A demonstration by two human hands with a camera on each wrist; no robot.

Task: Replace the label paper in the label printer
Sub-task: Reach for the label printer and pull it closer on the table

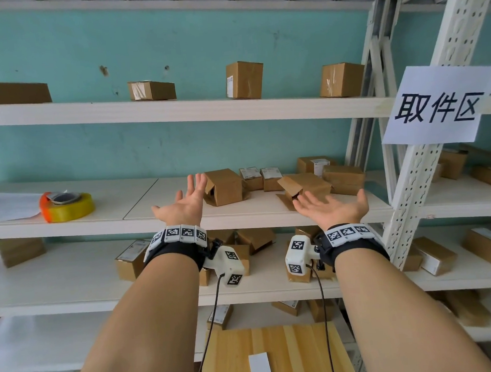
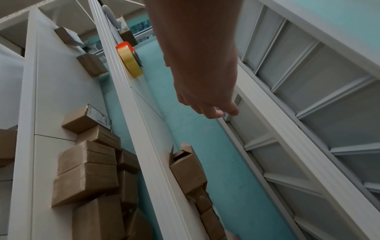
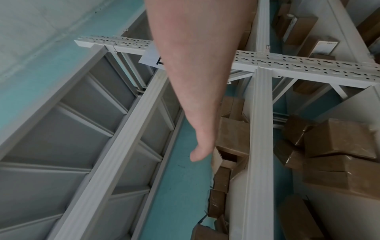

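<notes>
My left hand (image 1: pixel 186 201) is raised in front of the white shelving, palm up, fingers straight and spread, holding nothing. My right hand (image 1: pixel 331 207) is held the same way to its right, palm up and empty. In the left wrist view the left hand (image 2: pixel 205 91) shows from behind, fingers extended. In the right wrist view the right hand (image 3: pixel 202 126) stretches out flat. A white strip of paper (image 1: pixel 260 370) lies on a wooden table (image 1: pixel 302 353) at the bottom edge, below both arms. No label printer shows in any view.
White shelves (image 1: pixel 175 111) hold several brown cardboard boxes (image 1: pixel 223 186). A yellow tape roll with an orange rim (image 1: pixel 67 205) lies on the middle shelf at the left. A white paper sign (image 1: pixel 439 105) hangs on the perforated upright (image 1: pixel 412 180) at the right.
</notes>
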